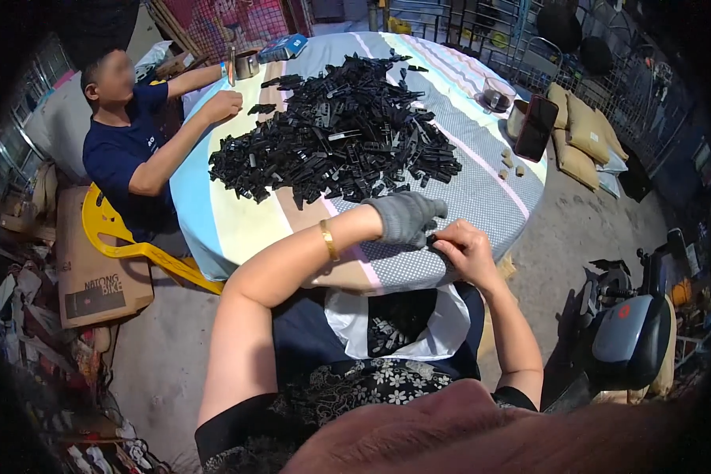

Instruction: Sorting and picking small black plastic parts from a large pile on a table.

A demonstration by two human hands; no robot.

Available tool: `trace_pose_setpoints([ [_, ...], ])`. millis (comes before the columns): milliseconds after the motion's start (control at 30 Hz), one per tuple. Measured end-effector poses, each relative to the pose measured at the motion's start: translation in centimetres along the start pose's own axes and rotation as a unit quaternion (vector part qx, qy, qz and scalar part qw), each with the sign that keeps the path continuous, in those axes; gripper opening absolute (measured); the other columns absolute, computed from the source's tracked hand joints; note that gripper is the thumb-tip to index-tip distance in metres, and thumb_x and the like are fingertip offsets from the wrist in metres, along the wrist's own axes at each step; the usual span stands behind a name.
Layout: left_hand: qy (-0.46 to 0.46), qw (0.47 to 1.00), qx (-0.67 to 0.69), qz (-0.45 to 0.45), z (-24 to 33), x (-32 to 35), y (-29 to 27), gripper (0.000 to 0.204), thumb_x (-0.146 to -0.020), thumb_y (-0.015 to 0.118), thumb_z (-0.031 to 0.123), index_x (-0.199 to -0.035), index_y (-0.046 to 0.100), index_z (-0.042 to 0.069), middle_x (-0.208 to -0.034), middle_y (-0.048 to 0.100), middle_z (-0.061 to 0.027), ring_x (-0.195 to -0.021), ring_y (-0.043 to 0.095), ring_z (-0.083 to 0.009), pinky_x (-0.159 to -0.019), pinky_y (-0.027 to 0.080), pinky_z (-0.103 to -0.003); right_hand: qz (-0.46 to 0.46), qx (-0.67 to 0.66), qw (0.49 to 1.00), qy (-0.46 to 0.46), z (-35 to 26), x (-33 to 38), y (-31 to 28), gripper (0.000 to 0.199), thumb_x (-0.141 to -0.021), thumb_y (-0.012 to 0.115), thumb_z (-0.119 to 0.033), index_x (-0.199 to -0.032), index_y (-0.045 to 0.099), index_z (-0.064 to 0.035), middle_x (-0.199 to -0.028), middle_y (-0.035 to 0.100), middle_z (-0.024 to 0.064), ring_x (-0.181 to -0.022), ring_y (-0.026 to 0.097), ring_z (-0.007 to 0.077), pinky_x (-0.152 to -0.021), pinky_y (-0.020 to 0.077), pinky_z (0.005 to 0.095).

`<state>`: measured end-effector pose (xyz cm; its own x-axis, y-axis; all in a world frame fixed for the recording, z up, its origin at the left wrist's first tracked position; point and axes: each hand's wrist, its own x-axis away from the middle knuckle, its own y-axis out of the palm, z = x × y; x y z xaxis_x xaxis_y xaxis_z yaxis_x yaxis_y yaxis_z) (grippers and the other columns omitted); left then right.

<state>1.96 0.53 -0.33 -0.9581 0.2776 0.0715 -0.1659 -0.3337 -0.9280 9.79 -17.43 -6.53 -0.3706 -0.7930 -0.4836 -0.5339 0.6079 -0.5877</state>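
A big heap of small black plastic parts [347,134] spreads over the middle of the round table. My left hand [407,218], in a grey knitted glove, is closed at the heap's near edge, its fingers curled; what they hold is hidden. My right hand [464,246] is bare and pinches a small black plastic piece [431,238] between thumb and finger, close against the glove. Both hands are above the table's near edge. Below them, on my lap, a white bag [450,322] hangs wide at the mouth, with black parts inside.
A patterned cloth covers the table [482,186]. Across it stand a metal cup [247,65], a blue box [283,47], a glass bowl [495,96] and a propped phone [536,126]. Another person [130,150] sits at left on a yellow chair [107,225]. At right is a scooter [628,336].
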Motion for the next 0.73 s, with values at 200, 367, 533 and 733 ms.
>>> trace_pose_setpoints([
  [200,0.087,0.973,0.186,0.106,-0.2,2.8,1.3,0.071,-0.079,0.064,0.025,-0.138,0.027,0.011,-0.102,0.061,-0.0178,-0.093,0.061,-0.0332,-0.080,0.048,-0.038,-0.068,-0.082,0.990,0.098,-1.7,-1.6,0.6,0.018,-0.080,0.064,-0.016,-0.084,0.064,0.0023,-0.075,0.063,0.0074,-0.068,0.058,0.0121,-0.061,0.0462,0.0262],
  [367,0.045,0.987,0.116,0.103,-0.2,3.3,1.4,0.071,-0.079,0.063,0.026,-0.138,0.027,0.012,-0.103,0.059,-0.0197,-0.090,0.060,-0.0340,-0.078,0.048,-0.039,-0.092,-0.097,0.979,0.151,-2.0,-1.9,0.8,0.019,-0.080,0.064,-0.015,-0.083,0.064,0.0031,-0.071,0.063,0.0060,-0.064,0.056,0.0104,-0.058,0.0453,0.0258],
  [533,0.117,0.955,0.073,0.261,-2.9,4.1,-1.4,0.062,-0.066,0.075,0.026,-0.121,0.052,0.010,-0.092,0.054,-0.0116,-0.093,0.053,-0.0257,-0.083,0.046,-0.034,-0.165,-0.148,0.966,0.133,-2.8,-0.4,-1.6,0.019,-0.079,0.065,-0.018,-0.082,0.065,0.0003,-0.062,0.060,0.0071,-0.055,0.054,0.0111,-0.051,0.0428,0.0267],
  [733,-0.130,0.950,0.184,0.215,-4.8,4.8,-2.4,0.030,-0.077,0.068,0.019,-0.103,0.063,0.007,-0.105,0.060,-0.0090,-0.092,0.058,-0.0189,-0.083,0.046,-0.029,-0.277,0.042,0.959,-0.031,-5.8,0.8,-2.5,0.026,-0.075,0.069,-0.029,-0.082,0.067,-0.0039,-0.068,0.063,0.0143,-0.061,0.064,0.0217,-0.056,0.0474,0.0360],
])
